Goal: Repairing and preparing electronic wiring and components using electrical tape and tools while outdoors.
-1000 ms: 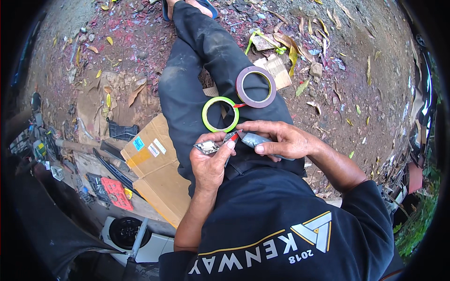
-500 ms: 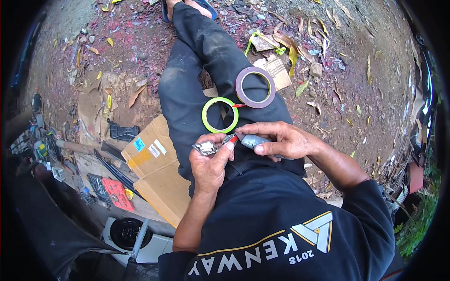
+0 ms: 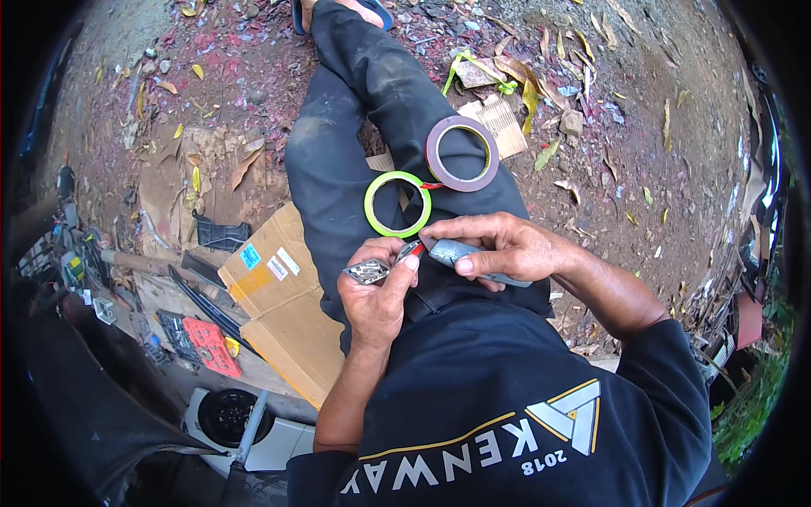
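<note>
My left hand [image 3: 372, 304] is closed on a small silver, shiny piece [image 3: 367, 271], one end sticking out past the fingers. A short red strip [image 3: 417, 250] shows beside my left thumb. Close by, my right hand [image 3: 519, 252] grips a smooth grey piece [image 3: 456, 253], thumb on its near side and index finger stretched along the far side; its exact kind is unclear. The tips of both hands nearly meet above my lap. On my thighs lie a lime-green tape roll [image 3: 370, 207] and a purple-brown tape roll [image 3: 432, 160], with a red tape tail [image 3: 432, 186] between them.
Flattened cardboard [image 3: 291, 329] lies left of my legs. Farther left are a red tool case [image 3: 211, 346], a black plastic part [image 3: 221, 234] and a white thing with a round black part [image 3: 226, 418]. Dirt ground with leaves and stones [image 3: 571, 124] stretches ahead and right.
Both hands keep their grips and have barely moved. The silver piece has tilted slightly in my left hand, and the view has shifted a little.
</note>
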Motion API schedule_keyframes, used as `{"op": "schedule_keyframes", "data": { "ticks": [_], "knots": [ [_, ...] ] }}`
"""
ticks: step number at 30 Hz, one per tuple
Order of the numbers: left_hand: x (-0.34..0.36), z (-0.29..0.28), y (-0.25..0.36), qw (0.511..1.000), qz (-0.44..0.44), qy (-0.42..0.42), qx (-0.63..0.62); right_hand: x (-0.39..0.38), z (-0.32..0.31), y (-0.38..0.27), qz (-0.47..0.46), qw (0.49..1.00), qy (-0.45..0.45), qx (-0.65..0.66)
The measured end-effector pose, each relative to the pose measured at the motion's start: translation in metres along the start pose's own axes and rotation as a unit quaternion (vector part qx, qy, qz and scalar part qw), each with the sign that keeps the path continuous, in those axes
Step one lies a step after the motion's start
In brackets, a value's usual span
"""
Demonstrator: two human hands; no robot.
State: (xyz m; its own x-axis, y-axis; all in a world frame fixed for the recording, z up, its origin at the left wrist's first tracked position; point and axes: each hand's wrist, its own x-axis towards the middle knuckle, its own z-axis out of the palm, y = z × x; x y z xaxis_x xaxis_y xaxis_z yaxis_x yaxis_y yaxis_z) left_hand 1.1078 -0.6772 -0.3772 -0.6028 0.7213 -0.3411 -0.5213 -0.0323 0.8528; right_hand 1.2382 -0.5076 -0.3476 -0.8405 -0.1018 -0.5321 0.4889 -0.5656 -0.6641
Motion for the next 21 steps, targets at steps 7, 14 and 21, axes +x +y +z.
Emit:
{"op": "schedule_keyframes", "data": {
  "ticks": [7,14,21],
  "knots": [
    [0.0,0.001,0.01,0.998,0.014,0.03,-0.059,-0.005,0.0,0.003,-0.034,0.977,0.185,-0.098],
    [0.014,-0.016,0.012,0.973,-0.08,-0.039,-0.211,-0.018,-0.008,0.009,-0.039,0.975,0.203,-0.079],
    [0.016,-0.013,0.019,0.978,-0.096,-0.041,-0.182,-0.025,0.011,0.015,-0.048,0.861,0.159,-0.481]
  ]
}}
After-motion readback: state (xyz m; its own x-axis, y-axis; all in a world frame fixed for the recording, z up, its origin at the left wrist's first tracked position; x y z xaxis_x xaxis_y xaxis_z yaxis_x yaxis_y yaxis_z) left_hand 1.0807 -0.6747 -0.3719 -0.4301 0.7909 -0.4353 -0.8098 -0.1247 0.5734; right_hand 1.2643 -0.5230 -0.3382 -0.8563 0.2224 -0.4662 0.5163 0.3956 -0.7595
